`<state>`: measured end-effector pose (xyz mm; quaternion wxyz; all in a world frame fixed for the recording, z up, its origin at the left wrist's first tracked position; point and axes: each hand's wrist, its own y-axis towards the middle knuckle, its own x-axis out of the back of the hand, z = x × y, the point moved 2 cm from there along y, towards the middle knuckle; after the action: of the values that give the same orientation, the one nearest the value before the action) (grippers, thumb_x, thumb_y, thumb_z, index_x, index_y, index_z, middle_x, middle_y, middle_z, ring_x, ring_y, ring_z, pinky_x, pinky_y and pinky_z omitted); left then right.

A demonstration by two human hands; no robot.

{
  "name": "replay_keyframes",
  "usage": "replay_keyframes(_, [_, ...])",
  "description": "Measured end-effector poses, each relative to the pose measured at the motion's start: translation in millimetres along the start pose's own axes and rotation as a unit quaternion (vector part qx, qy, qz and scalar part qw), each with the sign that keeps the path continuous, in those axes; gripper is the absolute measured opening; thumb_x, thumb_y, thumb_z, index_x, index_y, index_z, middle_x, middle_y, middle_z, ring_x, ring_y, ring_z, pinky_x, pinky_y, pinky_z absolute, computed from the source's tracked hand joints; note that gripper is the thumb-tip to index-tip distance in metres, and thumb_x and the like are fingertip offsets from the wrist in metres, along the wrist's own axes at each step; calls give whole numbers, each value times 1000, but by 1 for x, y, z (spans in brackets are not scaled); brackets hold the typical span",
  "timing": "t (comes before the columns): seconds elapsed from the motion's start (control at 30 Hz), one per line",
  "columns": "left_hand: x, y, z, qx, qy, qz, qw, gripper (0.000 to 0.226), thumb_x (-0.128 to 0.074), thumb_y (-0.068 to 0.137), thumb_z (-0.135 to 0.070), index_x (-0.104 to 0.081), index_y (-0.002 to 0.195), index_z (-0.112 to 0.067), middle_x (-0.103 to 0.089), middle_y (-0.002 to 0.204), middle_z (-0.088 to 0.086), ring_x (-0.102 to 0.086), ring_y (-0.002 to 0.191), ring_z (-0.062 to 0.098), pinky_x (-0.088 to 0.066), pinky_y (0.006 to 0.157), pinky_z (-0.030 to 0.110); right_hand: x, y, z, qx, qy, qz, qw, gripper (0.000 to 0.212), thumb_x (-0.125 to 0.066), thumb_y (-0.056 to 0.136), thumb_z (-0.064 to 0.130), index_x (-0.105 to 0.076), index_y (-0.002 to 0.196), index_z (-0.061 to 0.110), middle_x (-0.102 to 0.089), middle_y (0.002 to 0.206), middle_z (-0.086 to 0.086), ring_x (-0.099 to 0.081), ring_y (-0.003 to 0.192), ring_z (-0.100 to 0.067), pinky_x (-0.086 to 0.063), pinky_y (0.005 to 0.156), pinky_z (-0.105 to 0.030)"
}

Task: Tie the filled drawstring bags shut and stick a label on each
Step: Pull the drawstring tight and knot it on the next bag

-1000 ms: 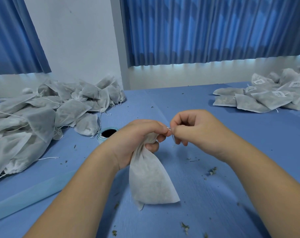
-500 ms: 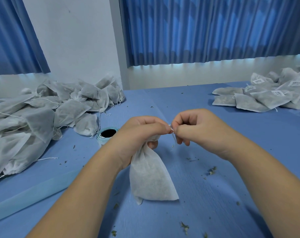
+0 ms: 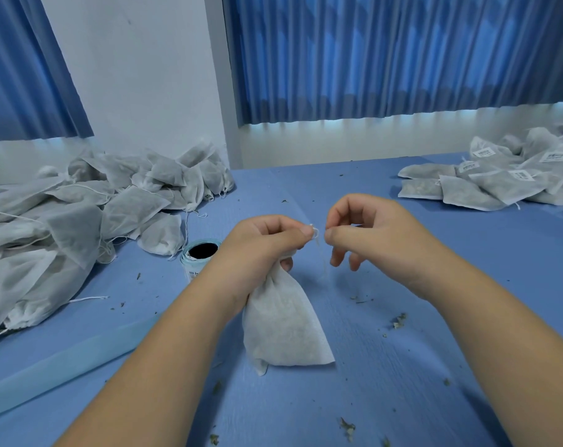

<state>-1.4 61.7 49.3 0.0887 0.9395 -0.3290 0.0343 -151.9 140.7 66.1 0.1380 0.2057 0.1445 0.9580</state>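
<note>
Head camera: a small white non-woven drawstring bag [image 3: 283, 327], filled with what looks like dried greenish herb, stands bottom-down on the middle of the blue surface [image 3: 402, 398]. Its gathered neck is gripped in the person's left hand [image 3: 257, 250], whose thumb and forefinger also pinch the thin white cord [image 3: 317, 235] at the mouth. The right hand [image 3: 373, 233] hovers just beside that pinch, thumb and forefinger nearly together and the other fingers loosely curled; whether it has the cord's end cannot be told. The bag looks light, soft and easily crushed, its fabric thin, so the bunched neck is likely the safest hold while the cord is drawn tight. By the left wrist sits a pale blue roll of labels [image 3: 199, 253] with dark print too small to read, and a pale blue backing strip [image 3: 64, 369] lies across the near left. A heap of unlabelled white bags [image 3: 80, 214] lies far left. A pile of labelled bags [image 3: 505, 185] far right carries white barcode-style stickers, their writing illegible.
</note>
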Motion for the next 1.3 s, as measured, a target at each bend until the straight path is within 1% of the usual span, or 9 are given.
replay_keyframes(0.13, [-2, 2, 3, 1, 2, 5, 1000, 12, -76, 76, -32, -72, 69, -23, -57, 65, -9, -45, 51, 9, -40, 53, 16, -4, 2, -1, 4, 20, -12, 1000, 11, -64, 83, 2, -60, 81, 11, -62, 68, 4, -68, 63, -15, -49, 51, -22])
replay_keyframes(0.37, [-3, 3, 6, 4, 14, -5, 1000, 19, -71, 86, -25, -70, 67, -21, -53, 62, -6, -45, 50, 9, -40, 52, 16, -7, 3, -3, 7, 5, -38, 999, 17, -66, 80, -2, -62, 75, 14, -63, 60, 4, -64, 59, -10, -48, 51, -19])
replay_keyframes(0.6, [-4, 3, 7, -4, 47, -24, 999, 16, -72, 85, -27, -71, 70, -22, -56, 62, -8, -47, 51, 7, -39, 52, 16, -8, 3, -9, 0, -57, -47, 997, 18, -65, 79, 5, -65, 75, 23, -63, 60, 10, -61, 60, -9, -52, 62, -31])
replay_keyframes(0.8, [-8, 2, 7, -16, 115, -48, 992, 18, -73, 87, -28, -68, 71, -22, -52, 49, -17, -47, 44, 3, -33, 42, 10, -9, 2, -9, 4, -126, -56, 990, 19, -64, 75, 8, -70, 71, 25, -57, 54, 15, -47, 48, 2, -38, 47, -10])
replay_keyframes(1.0, [-11, 1, 7, -19, 185, -68, 980, 19, -71, 87, -29, -65, 71, -23, -49, 41, -23, -37, 29, -1, -25, 33, 8, -10, 3, -12, -16, -166, -42, 985, 16, -65, 76, 12, -68, 66, 25, -55, 50, 20, -47, 45, 3, -35, 43, -8])
replay_keyframes(1.1, [-13, 2, 8, -27, 210, -88, 973, 19, -72, 85, -30, -65, 68, -25, -49, 41, -24, -37, 32, -1, -25, 34, 8, -10, 4, -16, -46, -176, -34, 983, 13, -66, 75, 15, -69, 66, 23, -55, 48, 17, -45, 43, 1, -33, 41, -9])
replay_keyframes(1.17, [-14, 2, 9, -42, 219, -97, 970, 18, -73, 84, -28, -67, 68, -24, -49, 41, -24, -41, 35, -2, -25, 36, 8, -9, 4, -17, -73, -177, -22, 981, 11, -66, 76, 17, -69, 66, 22, -58, 49, 13, -47, 44, -1, -38, 43, -14])
replay_keyframes(1.27, [-16, 1, 7, -54, 210, -103, 971, 16, -75, 83, -28, -70, 67, -25, -52, 45, -24, -45, 41, -5, -29, 39, 8, -6, 3, -18, -119, -132, -14, 984, 11, -65, 76, 19, -71, 67, 19, -67, 56, 6, -61, 55, -9, -56, 62, -30])
replay_keyframes(1.3, [-15, 1, 7, -52, 200, -104, 973, 17, -76, 83, -28, -70, 67, -26, -52, 45, -24, -45, 41, -5, -29, 39, 7, -5, 3, -18, -128, -107, -14, 986, 12, -65, 76, 18, -72, 67, 19, -68, 58, 4, -64, 57, -8, -58, 68, -33])
